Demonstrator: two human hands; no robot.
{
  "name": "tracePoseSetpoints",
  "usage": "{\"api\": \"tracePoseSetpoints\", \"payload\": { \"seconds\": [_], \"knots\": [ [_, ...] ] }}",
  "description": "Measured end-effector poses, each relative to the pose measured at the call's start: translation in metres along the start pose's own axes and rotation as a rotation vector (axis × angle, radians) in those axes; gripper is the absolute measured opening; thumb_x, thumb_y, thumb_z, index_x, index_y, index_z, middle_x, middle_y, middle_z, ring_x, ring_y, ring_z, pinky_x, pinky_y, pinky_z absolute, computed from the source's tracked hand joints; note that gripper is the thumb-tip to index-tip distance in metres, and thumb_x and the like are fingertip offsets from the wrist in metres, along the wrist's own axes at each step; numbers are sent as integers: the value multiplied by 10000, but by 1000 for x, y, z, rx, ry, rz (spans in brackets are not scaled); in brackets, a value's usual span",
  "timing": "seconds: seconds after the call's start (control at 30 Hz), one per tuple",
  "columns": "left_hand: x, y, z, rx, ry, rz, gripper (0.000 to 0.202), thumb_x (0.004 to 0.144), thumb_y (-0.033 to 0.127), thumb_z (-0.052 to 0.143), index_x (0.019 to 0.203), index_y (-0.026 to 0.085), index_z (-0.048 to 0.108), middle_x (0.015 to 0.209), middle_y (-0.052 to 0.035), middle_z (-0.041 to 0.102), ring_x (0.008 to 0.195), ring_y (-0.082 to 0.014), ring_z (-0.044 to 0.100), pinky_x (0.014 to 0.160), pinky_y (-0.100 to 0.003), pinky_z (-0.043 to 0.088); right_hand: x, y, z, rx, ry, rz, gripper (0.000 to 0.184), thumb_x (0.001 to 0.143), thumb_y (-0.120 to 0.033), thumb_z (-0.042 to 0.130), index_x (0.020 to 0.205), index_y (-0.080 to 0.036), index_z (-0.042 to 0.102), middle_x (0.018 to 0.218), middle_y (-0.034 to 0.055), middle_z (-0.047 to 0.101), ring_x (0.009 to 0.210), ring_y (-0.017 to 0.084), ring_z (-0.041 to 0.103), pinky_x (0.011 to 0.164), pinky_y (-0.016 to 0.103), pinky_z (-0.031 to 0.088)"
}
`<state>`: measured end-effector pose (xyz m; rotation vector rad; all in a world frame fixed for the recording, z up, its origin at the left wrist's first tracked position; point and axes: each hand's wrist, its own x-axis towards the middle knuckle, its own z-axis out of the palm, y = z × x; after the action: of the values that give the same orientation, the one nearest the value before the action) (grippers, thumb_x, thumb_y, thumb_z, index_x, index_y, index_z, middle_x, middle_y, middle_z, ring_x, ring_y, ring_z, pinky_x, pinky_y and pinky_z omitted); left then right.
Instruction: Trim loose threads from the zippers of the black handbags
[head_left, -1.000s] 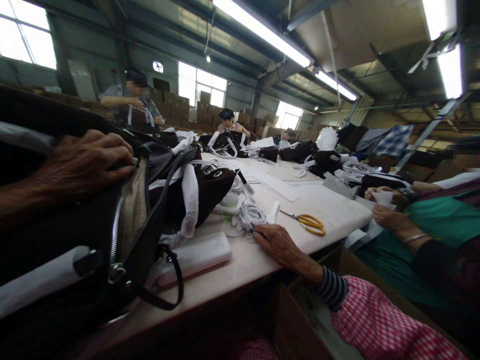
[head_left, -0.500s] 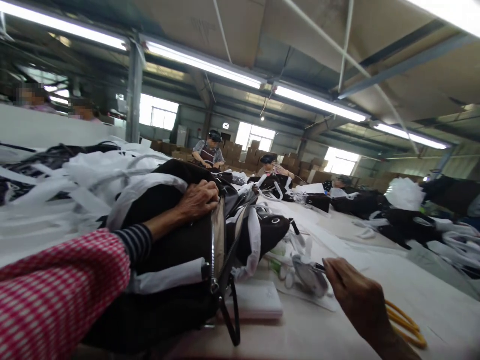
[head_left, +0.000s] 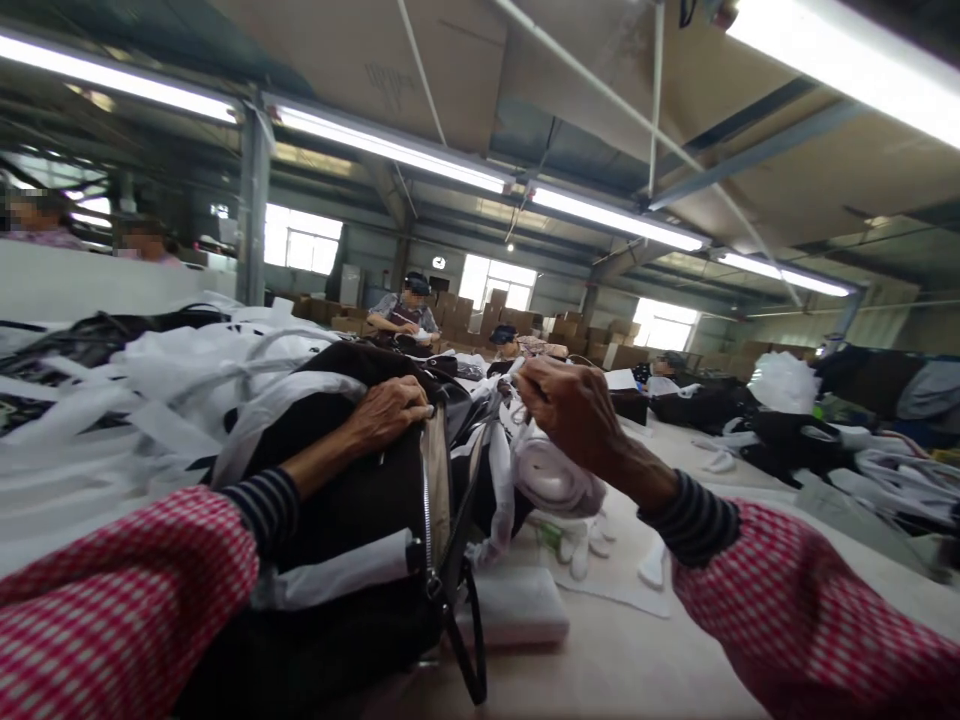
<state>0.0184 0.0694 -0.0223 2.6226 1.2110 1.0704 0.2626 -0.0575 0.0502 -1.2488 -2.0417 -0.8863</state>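
A black handbag (head_left: 352,540) with an open zipper lies on its side in front of me. My left hand (head_left: 386,412) rests on its upper edge, fingers curled over the zipper rim. My right hand (head_left: 574,405) is raised beside the bag's opening, fingers closed on a white roll of wrapping material (head_left: 555,478) that hangs below it. White protective wrap covers the bag's straps. A white flat box (head_left: 517,607) lies on the table under the bag's handle loop.
A heap of black bags wrapped in white (head_left: 135,380) rises at my left. The long pale table (head_left: 660,660) runs away with more bags (head_left: 795,445) on it. Several other workers sit farther along. Cardboard boxes (head_left: 592,345) stack at the back.
My right hand has lifted off the table with the white roll and risen to the bag's opening. The view has turned left, away from the yellow scissors. My left hand stays on the bag.
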Motion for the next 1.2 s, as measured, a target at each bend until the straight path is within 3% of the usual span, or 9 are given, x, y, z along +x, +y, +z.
{"api": "tracePoseSetpoints", "payload": {
  "seconds": [0.1, 0.23, 0.5, 0.67, 0.93, 1.2],
  "knots": [
    [0, -1, -3, -34, 5, -22, 196, 870, 264, 559, 772, 167, 698, 1031, -40, 697, 925, -203, 627, 873, -336, 436, 30, -29, 38, 15, -154, -25, 286, 1017, -267, 502, 822, -156, 680, 794, 80, 697, 688, 166, 573, 620, 289, 257],
    [2, -7, -4, -98, -9, -34, 183, 831, 266, 577, 720, 182, 695, 993, -37, 717, 882, -202, 662, 828, -330, 460, 37, -49, 75, 170, -371, -3, 242, 981, -264, 573, 798, -172, 702, 715, 33, 656, 659, 144, 535, 619, 278, 266],
    [0, -15, -6, -219, 13, -30, 147, 766, 233, 590, 669, 185, 691, 1003, -36, 741, 907, -202, 683, 813, -322, 469, 49, -37, 98, 462, -520, 65, 204, 892, -219, 614, 724, -146, 703, 632, -24, 537, 636, 111, 494, 606, 252, 290],
    [-4, -14, -7, -274, 35, -47, 157, 753, 245, 596, 643, 181, 688, 1003, -44, 745, 931, -215, 684, 842, -323, 486, 48, -31, 117, 623, -548, 117, 208, 869, -224, 608, 700, -133, 689, 562, -30, 511, 555, 101, 452, 558, 250, 292],
    [-8, -13, -6, -313, 59, -40, 145, 765, 258, 622, 678, 190, 716, 1026, -36, 742, 955, -221, 688, 883, -320, 503, 43, -25, 124, 915, -611, 274, 274, 855, -378, 651, 701, -152, 651, 522, -38, 509, 427, 81, 438, 431, 217, 320],
    [-9, -13, -1, -315, 67, -29, 148, 785, 239, 629, 656, 185, 679, 1023, -42, 730, 948, -219, 680, 874, -328, 490, 42, -27, 104, 1018, -582, 401, 343, 766, -472, 753, 695, -150, 659, 543, -8, 605, 397, 111, 555, 355, 201, 397]
  ]
}}
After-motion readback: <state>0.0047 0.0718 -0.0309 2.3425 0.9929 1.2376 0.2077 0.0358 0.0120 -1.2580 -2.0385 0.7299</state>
